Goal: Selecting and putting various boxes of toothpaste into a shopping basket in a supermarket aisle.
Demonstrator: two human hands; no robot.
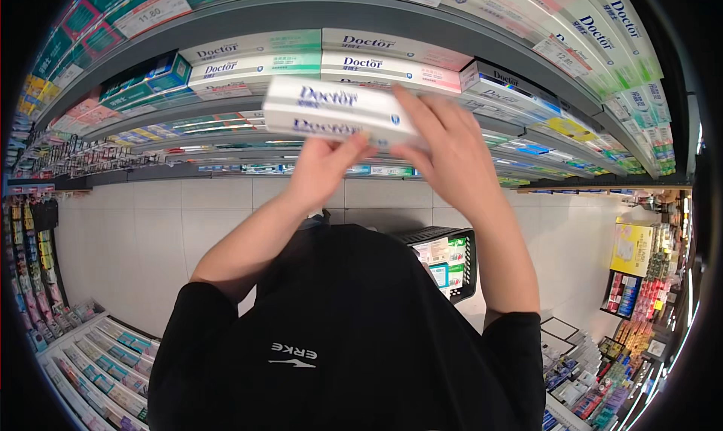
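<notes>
Both my hands hold white toothpaste boxes [333, 106] with blue lettering in front of a shop shelf; they look like two boxes pressed together, slightly blurred. My left hand [330, 162] grips them from below, near the middle of the near side. At their right end, my right hand [443, 137] has its fingers over the top and its thumb on the near side. Just behind them, stacked toothpaste boxes with a green end [254, 63] and others with a pink end [390, 72] lie on the shelf.
A grey shelf edge [254, 13] with price tags curves above the stacks. Lower shelves hold more boxed goods. A black shopping basket [471, 261] with packaged goods is beside my body at the right. Low displays [101, 369] stand behind at the left, and more goods fill the far right.
</notes>
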